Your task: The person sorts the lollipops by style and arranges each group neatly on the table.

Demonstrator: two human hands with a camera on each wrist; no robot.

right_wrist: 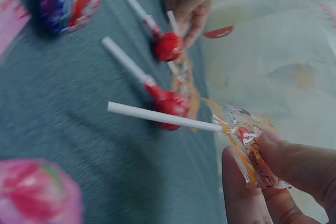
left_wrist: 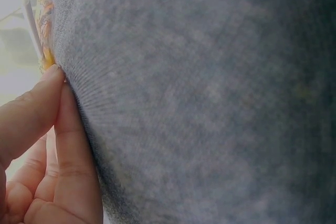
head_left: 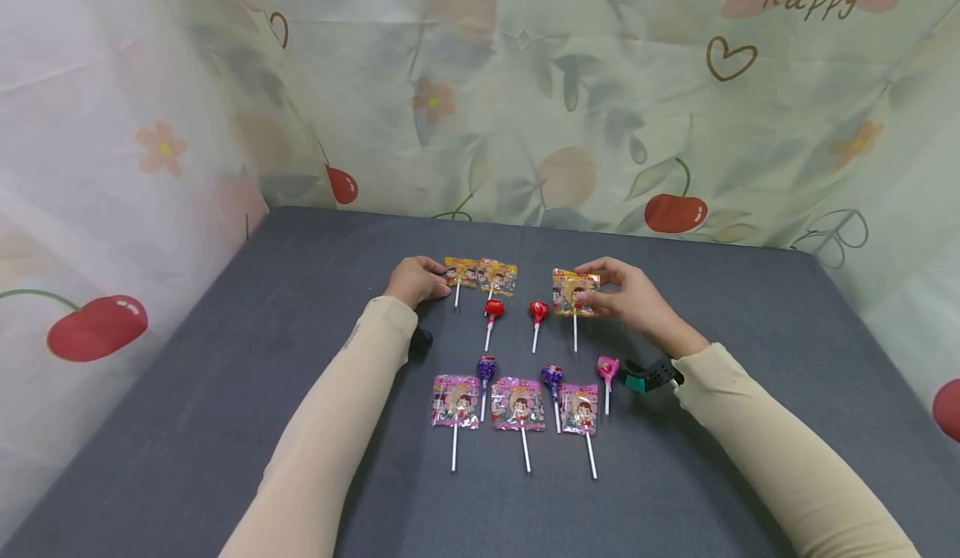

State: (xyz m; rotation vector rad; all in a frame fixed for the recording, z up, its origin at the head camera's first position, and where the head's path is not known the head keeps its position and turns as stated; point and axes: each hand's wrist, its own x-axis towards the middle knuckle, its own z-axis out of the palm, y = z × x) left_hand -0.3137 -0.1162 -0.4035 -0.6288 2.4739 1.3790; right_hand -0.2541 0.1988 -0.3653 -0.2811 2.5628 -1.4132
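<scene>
My right hand [head_left: 633,300] pinches a flat lollipop in an orange-and-clear wrapper [head_left: 564,291] between thumb and fingers, its white stick pointing toward me. In the right wrist view, this lollipop [right_wrist: 244,135] is lifted off the cloth. At the left end of the back row, my left hand [head_left: 416,281] pinches the edge of another orange-wrapped lollipop [head_left: 459,271]. The left wrist view has thumb and fingertip meeting at that wrapper [left_wrist: 47,56]. Right beside it lies a further orange-wrapped lollipop [head_left: 498,276], overlapping it. Two round red lollipops [head_left: 538,312] lie between the hands.
Nearer me, pink square-wrapped lollipops [head_left: 517,404] lie in a row, with two purple round ones [head_left: 487,368] among them. A round pink lollipop [head_left: 607,368] lies near the right wrist's strap [head_left: 648,376]. A patterned curtain [head_left: 525,125] stands behind the dark table [head_left: 225,458].
</scene>
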